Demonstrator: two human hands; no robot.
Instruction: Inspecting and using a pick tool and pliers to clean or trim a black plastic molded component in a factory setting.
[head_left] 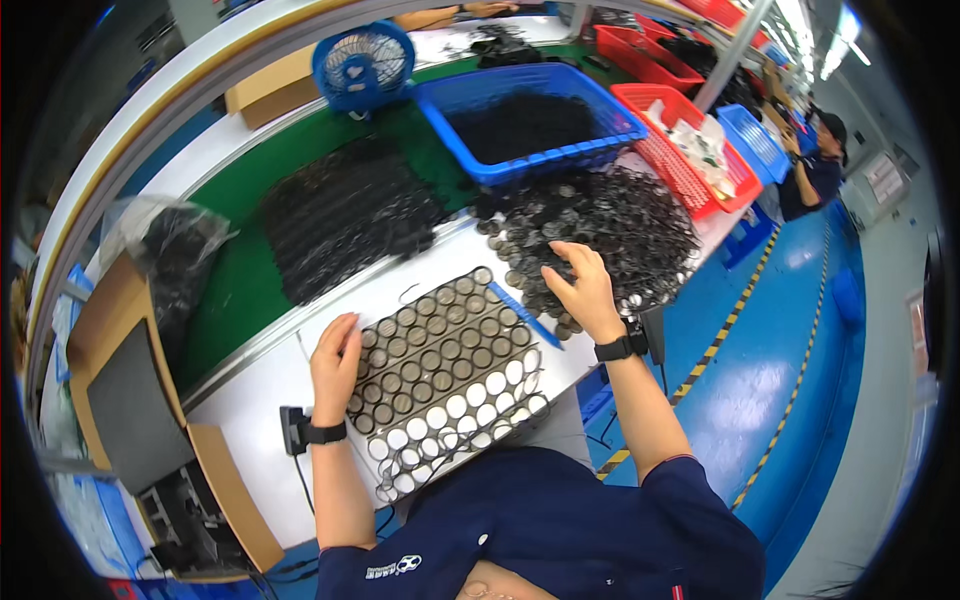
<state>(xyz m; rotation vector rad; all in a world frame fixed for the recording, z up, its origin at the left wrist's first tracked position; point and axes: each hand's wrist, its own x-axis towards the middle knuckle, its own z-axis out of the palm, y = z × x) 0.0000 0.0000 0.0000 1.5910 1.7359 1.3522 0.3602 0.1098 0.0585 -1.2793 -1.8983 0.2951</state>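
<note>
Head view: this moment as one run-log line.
left hand: beside disc rows, left edge | right hand: open over corded-disc pile | blue strip: between rows and pile

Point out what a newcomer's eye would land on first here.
Probably the neat rows of round pieces at the picture's centre, dark in the far rows and white in the near ones. Up and right, the sprawling dark heap, with the right hand at its near-left part, would compete. Beyond, the bright blue basket and, left of it, the blue fan stand out.

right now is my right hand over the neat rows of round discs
No, the right hand is at the tangled dark pile, to the right of the rows of round discs.
</note>
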